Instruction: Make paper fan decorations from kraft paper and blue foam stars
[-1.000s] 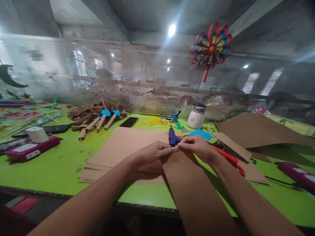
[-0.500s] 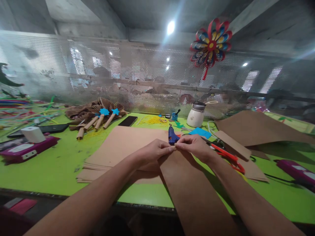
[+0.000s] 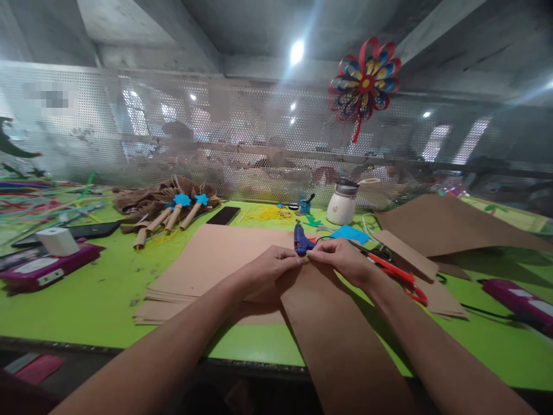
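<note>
a brown paper strip point(image 3: 341, 334) is draped past the near edge of the green table point(image 3: 116, 300), its far end held just in front of the blue glue gun point(image 3: 300, 239). that end is pinched in the fingertips of the left hand point(image 3: 274, 266) and the right hand point(image 3: 339, 258). paper sheets point(image 3: 207, 259) are stacked left of the glue gun; red scissors point(image 3: 394, 268) are seen to its right. beyond it, a phone point(image 3: 223, 215) is placed leftward, a white jar point(image 3: 341, 206) rightward.
</note>
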`<state>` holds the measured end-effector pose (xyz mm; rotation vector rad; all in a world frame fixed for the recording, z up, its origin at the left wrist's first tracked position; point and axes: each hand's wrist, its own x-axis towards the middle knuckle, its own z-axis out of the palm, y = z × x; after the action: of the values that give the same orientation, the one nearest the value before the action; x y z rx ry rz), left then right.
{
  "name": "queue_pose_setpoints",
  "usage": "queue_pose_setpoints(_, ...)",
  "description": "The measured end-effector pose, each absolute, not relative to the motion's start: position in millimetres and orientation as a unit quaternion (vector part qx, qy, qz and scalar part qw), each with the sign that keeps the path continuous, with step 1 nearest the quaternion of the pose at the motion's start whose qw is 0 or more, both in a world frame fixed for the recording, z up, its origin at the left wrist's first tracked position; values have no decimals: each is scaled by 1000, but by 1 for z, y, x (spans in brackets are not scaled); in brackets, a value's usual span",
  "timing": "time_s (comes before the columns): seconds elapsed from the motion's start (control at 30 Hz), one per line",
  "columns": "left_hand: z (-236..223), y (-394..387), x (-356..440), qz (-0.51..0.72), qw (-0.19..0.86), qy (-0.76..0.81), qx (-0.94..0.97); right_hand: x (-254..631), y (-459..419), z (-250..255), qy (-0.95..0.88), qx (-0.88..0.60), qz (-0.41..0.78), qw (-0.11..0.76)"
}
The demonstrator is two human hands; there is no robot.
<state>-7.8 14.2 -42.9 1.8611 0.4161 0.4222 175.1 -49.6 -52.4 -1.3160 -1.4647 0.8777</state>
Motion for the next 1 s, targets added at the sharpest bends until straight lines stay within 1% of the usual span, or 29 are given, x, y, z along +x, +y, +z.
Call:
queue_pose_setpoints(0.27, -47, 18, -6, 173, 556, 186, 791, 171, -51, -51, -627, -555, 321, 442)
queue_pose_setpoints(0.43, -50, 22, -8, 184, 530, 163, 812, 173, -50, -52, -618, -534, 352, 458)
queue_pose_setpoints(0.57, -50, 22, -10, 166, 545, 159, 807, 175, -50, -53, -602, -528, 373, 469)
queue_pose_setpoints(0.67, -51, 20, -8, 160, 572, 165, 787, 175, -51, -52, -587, -533, 400, 461)
queue_pose_setpoints(0.77, -50, 17, -7, 166, 602, 171, 762, 175, -50, -51, -600, -545, 368, 455)
queue_pose_setpoints(0.87, -48, 18, -7, 169, 606, 171, 759, 176, -48, -52, -588, -548, 343, 486)
queue_pose_setpoints(1.0, -49, 27, -12, 165, 575, 184, 780, 181, -45, -55, -520, -540, 379, 543)
